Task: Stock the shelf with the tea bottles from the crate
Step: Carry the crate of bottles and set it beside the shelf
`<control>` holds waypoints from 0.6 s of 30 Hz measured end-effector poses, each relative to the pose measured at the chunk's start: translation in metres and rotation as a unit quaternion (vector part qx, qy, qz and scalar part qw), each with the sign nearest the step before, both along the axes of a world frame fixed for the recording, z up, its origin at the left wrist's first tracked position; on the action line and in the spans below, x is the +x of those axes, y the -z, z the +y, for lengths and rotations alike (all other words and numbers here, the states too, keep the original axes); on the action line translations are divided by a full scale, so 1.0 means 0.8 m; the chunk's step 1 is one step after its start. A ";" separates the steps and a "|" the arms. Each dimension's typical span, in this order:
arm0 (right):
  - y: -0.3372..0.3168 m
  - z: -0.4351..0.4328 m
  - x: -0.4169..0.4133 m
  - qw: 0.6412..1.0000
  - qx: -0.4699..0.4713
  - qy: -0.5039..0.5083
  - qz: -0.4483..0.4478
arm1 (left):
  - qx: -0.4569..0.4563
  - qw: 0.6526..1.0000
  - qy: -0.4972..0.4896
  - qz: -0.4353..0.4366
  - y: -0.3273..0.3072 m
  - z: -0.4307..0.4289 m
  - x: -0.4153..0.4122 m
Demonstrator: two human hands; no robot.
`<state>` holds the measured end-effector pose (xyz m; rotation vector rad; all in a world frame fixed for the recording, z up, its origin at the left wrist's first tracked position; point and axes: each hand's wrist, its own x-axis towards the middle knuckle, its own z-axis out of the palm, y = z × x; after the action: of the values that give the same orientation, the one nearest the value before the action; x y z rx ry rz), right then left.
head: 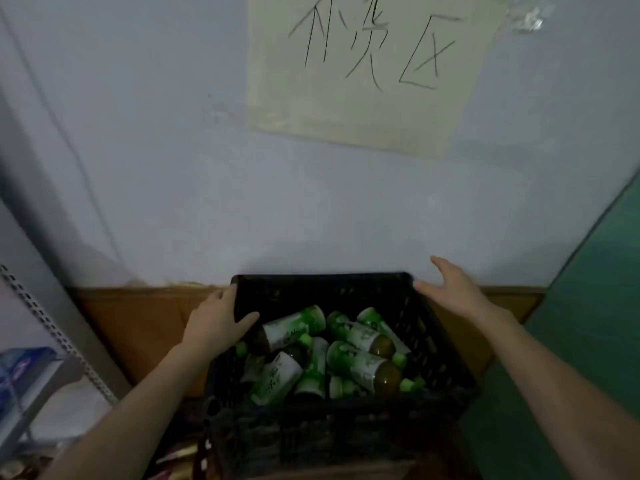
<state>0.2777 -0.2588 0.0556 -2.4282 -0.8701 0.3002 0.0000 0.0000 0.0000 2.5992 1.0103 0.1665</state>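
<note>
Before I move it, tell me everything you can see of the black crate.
The crate is black, seemingly plastic, with lattice-slotted walls and an open top. It stands upright near the pale wall, on a brown surface, and holds a loose heap of green-capped tea bottles lying on their sides. The left hand grips its left rim, thumb inside. The right hand, fingers straight, is at its far right corner; contact there is unclear.

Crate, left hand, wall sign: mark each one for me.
crate [322, 279]: head view, on its far rim.
left hand [214, 323]: head view, on the back of the hand.
sign [346, 112]: head view, on bare paper below the writing.
</note>
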 end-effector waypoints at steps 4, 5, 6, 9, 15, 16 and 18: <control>0.046 -0.002 0.038 0.997 -0.021 0.033 0.065 | -0.054 0.994 -0.085 0.032 0.035 0.023 -0.005; 0.059 -0.001 0.050 0.995 -0.024 0.046 0.085 | -0.072 0.991 -0.101 0.042 0.045 0.028 -0.005; 0.071 0.000 0.058 0.992 -0.031 0.058 0.103 | -0.096 0.987 -0.114 0.053 0.056 0.031 -0.005; 0.102 0.004 0.085 0.983 -0.049 0.087 0.157 | -0.177 0.973 -0.140 0.042 0.079 0.033 -0.001; 0.151 0.004 0.106 0.965 -0.106 0.085 0.226 | -0.252 0.946 -0.192 -0.073 0.095 0.022 0.007; 0.154 0.004 0.106 0.965 -0.103 0.086 0.225 | -0.256 0.943 -0.196 -0.078 0.095 0.022 0.007; 0.158 0.004 0.106 0.967 -0.090 0.092 0.219 | -0.244 0.947 -0.198 -0.075 0.095 0.023 0.008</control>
<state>0.3628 -0.2556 -0.0706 -2.4388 -0.4350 0.8371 0.0061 0.0182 -0.0764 1.8965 1.3140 0.1806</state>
